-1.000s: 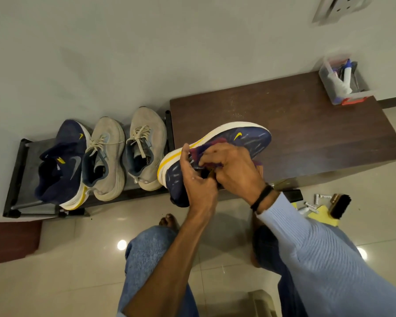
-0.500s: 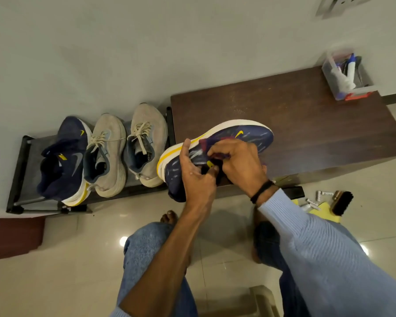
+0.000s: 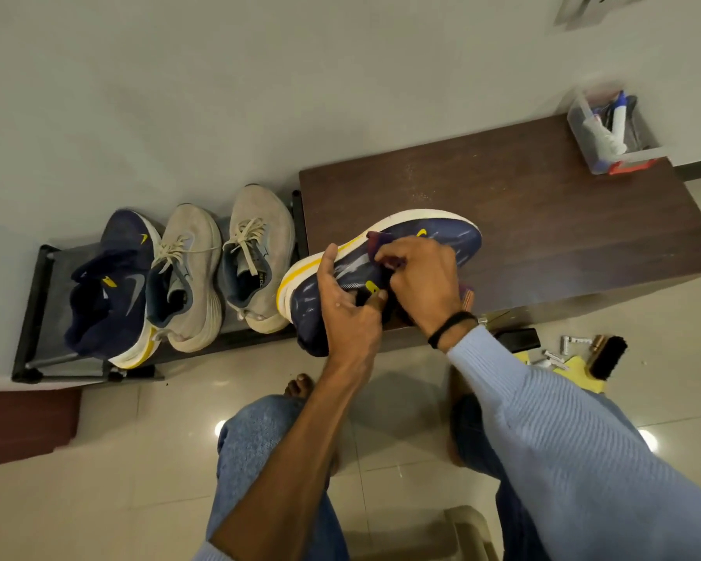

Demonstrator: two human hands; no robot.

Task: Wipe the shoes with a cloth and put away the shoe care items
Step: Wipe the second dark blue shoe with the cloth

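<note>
Two hands work one shoe. The fingers (image 3: 397, 257) of the right hand (image 3: 421, 285) are curled, bunching a maroon cloth (image 3: 381, 239) against the side of the navy shoe (image 3: 456, 236). The left hand (image 3: 349, 317) grips the heel end, thumb laid along the yellow-striped sole and fingers hooked at the collar. To wipe well, the person would likely brace firmly with the left hand and draw the cloth in short strokes toward the toe, turning to a clean fold. The shoe is held tilted, sole away from the person, over the near edge of the dark wooden bench (image 3: 543, 220). Its upper looks glossy with pale streaks, and its midsole is white.
</note>
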